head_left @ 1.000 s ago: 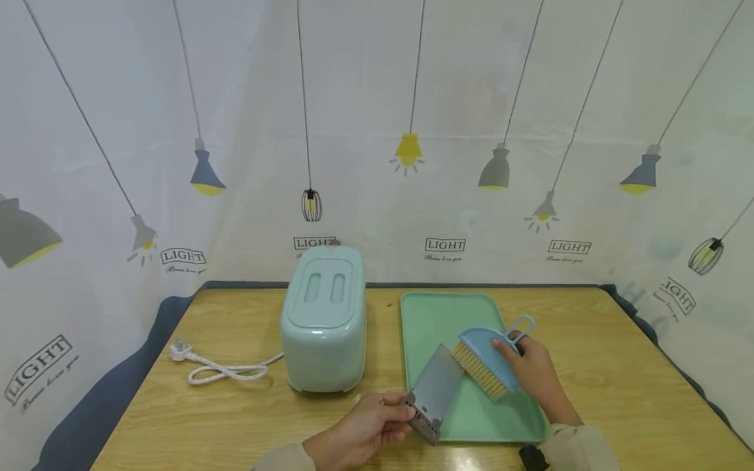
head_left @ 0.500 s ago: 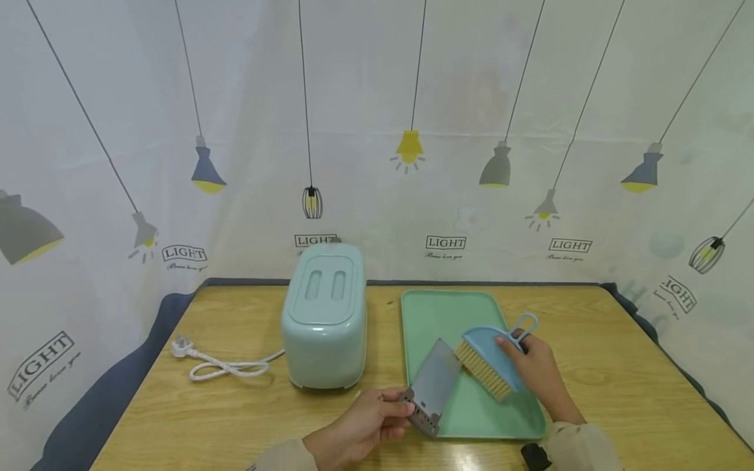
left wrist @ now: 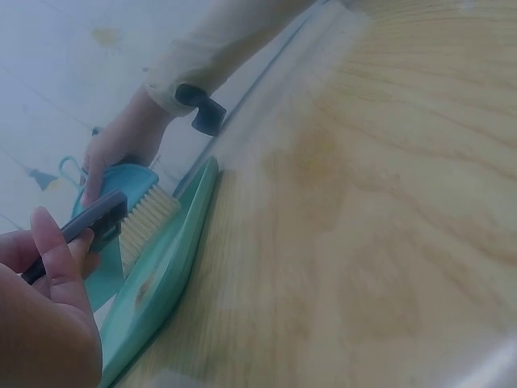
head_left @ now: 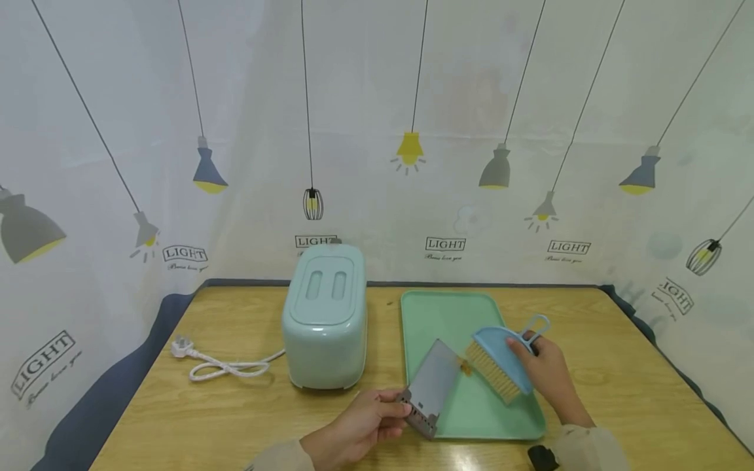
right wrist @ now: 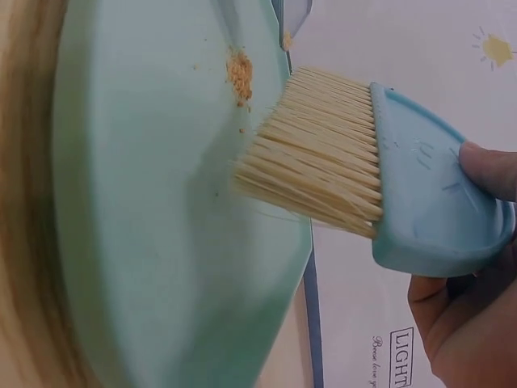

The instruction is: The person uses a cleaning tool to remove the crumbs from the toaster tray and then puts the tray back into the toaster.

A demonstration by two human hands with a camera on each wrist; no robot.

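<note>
My left hand [head_left: 362, 425] pinches the perforated end of a flat grey metal crumb tray [head_left: 436, 383], which slants over the left part of a green serving tray [head_left: 444, 314]. In my right hand [head_left: 550, 376] is a light blue brush [head_left: 505, 356] with pale bristles, gripped by its body near the looped handle. Its bristles [right wrist: 319, 145] hang over the serving tray, a little right of the crumb tray. Brown crumbs [right wrist: 240, 75] lie in a small heap on the serving tray, between the bristles and the crumb tray's edge. My left fingers partly hide the crumb tray in the left wrist view.
Left of the serving tray stands a pale mint toaster [head_left: 324, 333] with a lid on top. Its white cord and plug [head_left: 230, 369] lie on the wooden table [head_left: 636, 392]. A cloth backdrop [head_left: 377, 163] with printed lamps rises behind and at both sides.
My right hand and the brush have moved slightly right, away from the crumb tray, and the crumbs now show between them. The left hand and crumb tray have barely moved.
</note>
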